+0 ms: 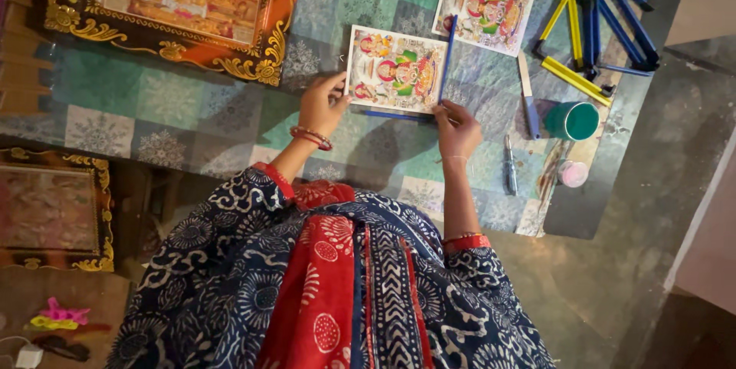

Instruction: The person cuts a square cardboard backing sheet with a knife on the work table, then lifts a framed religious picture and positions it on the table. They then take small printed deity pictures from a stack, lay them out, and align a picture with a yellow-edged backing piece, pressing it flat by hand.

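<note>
A colourful printed picture (pixel 395 70) lies on the patterned teal cloth (pixel 153 108). One blue frame strip (pixel 447 58) runs along its right edge, and another blue strip (pixel 391 115) lies under its near edge. My left hand (pixel 322 104) grips the picture's near left corner. At the near right corner, where the two strips meet, my right hand (pixel 458 127) pinches the blue strip. Both wrists wear red bangles.
A second print (pixel 484 4) lies behind. An ornate gold-framed picture (pixel 184 8) sits at the back left, another framed picture (pixel 54 208) low at the left. Blue and yellow strips (pixel 594 24), a green cup (pixel 573 120), a small tool (pixel 510 166) and a pink lid (pixel 573 173) lie right.
</note>
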The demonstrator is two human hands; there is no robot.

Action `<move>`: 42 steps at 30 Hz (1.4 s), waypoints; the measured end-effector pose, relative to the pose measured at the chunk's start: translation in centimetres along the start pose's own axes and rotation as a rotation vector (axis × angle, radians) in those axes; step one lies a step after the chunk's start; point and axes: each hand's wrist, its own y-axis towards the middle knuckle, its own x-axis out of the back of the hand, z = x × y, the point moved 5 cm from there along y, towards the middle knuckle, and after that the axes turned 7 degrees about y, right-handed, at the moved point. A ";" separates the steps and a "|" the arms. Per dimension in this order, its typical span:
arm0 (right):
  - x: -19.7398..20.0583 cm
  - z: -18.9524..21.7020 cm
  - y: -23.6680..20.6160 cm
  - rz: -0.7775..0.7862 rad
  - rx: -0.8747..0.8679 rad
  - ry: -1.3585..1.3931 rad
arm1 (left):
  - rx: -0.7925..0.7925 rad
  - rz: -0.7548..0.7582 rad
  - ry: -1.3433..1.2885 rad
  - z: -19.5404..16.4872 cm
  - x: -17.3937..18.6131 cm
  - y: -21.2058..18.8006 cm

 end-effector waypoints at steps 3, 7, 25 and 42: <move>-0.4 -0.5 0.2 0.026 -0.009 0.049 | 0.017 0.016 -0.038 -0.3 0.1 -0.1; -0.9 -0.8 0.2 0.052 -0.024 0.093 | 0.039 0.017 -0.009 0.0 0.2 -0.2; 9.3 -1.5 -1.0 -0.147 0.036 -0.375 | -0.472 0.132 0.626 -6.8 0.9 -0.5; 18.2 5.1 37.5 -0.232 -0.063 0.538 | -0.441 0.223 0.625 -6.6 1.8 -0.2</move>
